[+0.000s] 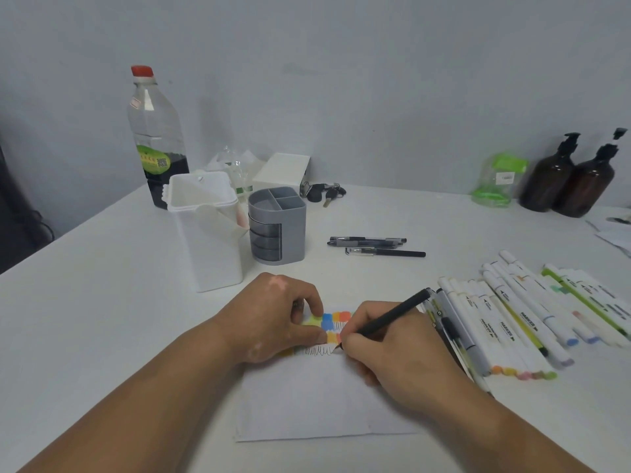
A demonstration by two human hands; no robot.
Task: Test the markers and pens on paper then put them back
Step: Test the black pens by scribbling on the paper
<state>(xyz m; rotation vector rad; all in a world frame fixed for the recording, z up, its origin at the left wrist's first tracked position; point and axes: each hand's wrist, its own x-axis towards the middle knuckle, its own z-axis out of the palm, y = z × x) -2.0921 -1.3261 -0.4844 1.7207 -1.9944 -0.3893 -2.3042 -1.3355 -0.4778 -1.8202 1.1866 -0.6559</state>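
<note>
Pen (389, 317), black and slim, sits clamped between the thumb and fingers of my right hand (392, 356) at lower centre of the frame, its tip touching the paper (324, 401) at the end of a black scribble (317, 350). My left hand (273, 315) rests on the sheet just left of it, bent fingertips pressing beside the colour swatches (336, 317); whether those fingers pinch anything small I cannot tell. White markers (512, 322) lie in a row at the right, touching the sheet's edge. Three more pens (372, 245) lie at centre, near the grey organiser (276, 227) and the white container (208, 233).
</note>
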